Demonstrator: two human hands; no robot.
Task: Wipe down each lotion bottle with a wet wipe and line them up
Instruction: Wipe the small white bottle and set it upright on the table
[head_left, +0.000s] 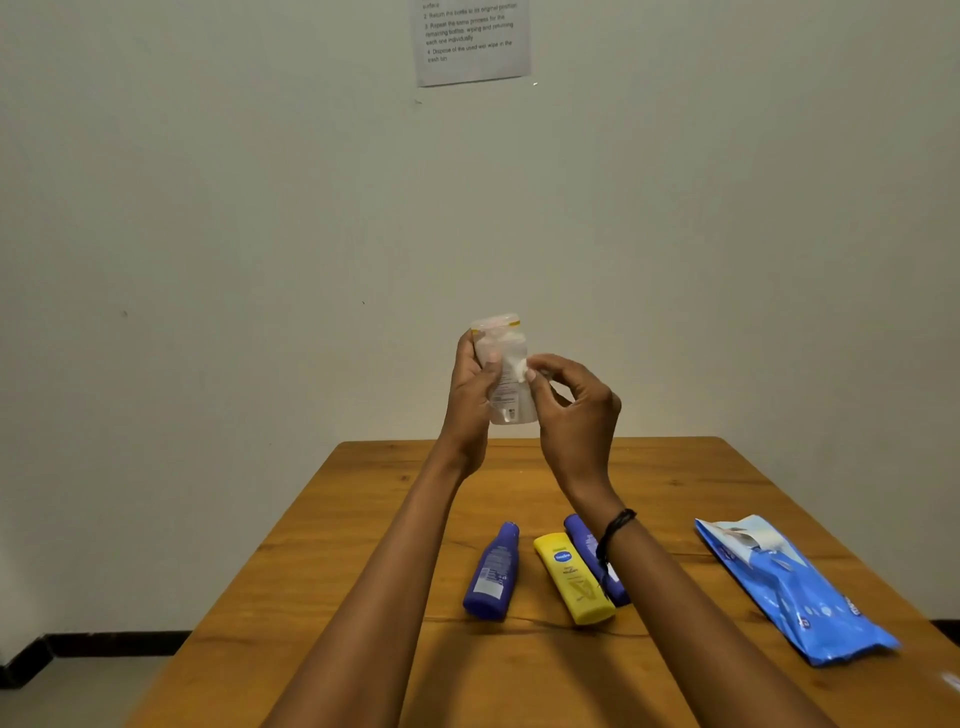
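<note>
I hold a white lotion bottle (511, 400) up in front of the wall, well above the table. My left hand (470, 384) grips its left side. My right hand (576, 410) pinches a white wet wipe (511, 353) against the bottle's upper front. On the wooden table (363, 519) lie three bottles side by side: a dark blue bottle (492, 571) on the left, a yellow bottle (571, 579) in the middle, and a second dark blue bottle (584, 540) partly hidden behind my right forearm.
A blue wet wipe pack (795, 592) lies on the table's right side with its flap peeled up. A printed instruction sheet (472, 41) hangs on the wall above. The table's far edge meets the wall; floor shows at the lower left.
</note>
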